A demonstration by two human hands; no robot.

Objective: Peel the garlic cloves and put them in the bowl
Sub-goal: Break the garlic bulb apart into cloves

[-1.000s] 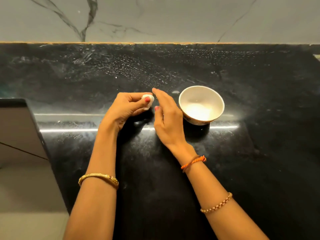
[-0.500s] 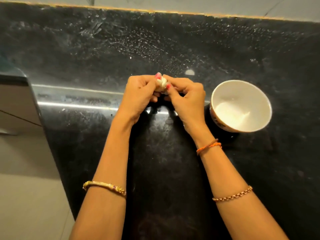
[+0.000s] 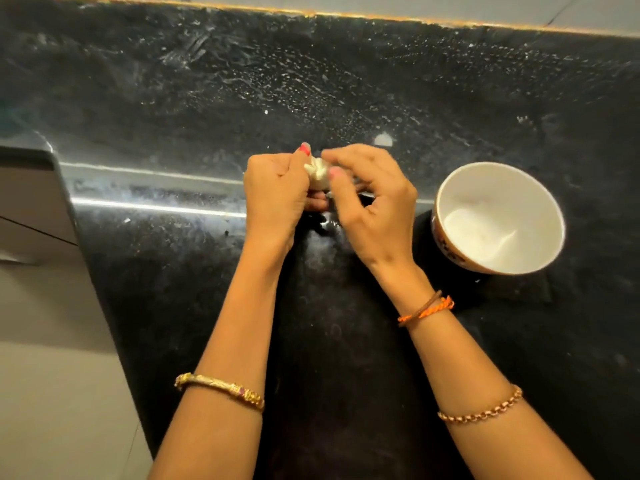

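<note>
A person stands at a black stone counter [image 3: 346, 341], both hands raised just above it and joined around a small head of garlic [image 3: 318, 173]. The left hand [image 3: 277, 192] curls closed round the garlic from the left, its thumb up over the top, apparently to keep it steady. The right hand [image 3: 374, 206] comes in from the other side, thumb and forefinger pinching the papery white skin, the other fingers loosely bent; the pose suggests it is about to split or strip the garlic. The garlic is held clear of the counter between the two hands, to the left of the bowl and well short of it.

A white bowl [image 3: 450, 188] with a patterned outside sits on the counter just to the right of the right hand, close enough for a short reach. It looks empty, showing only a glossy white inside. By this evidence the peeling is only starting, with no clove yet in the bowl.
</note>
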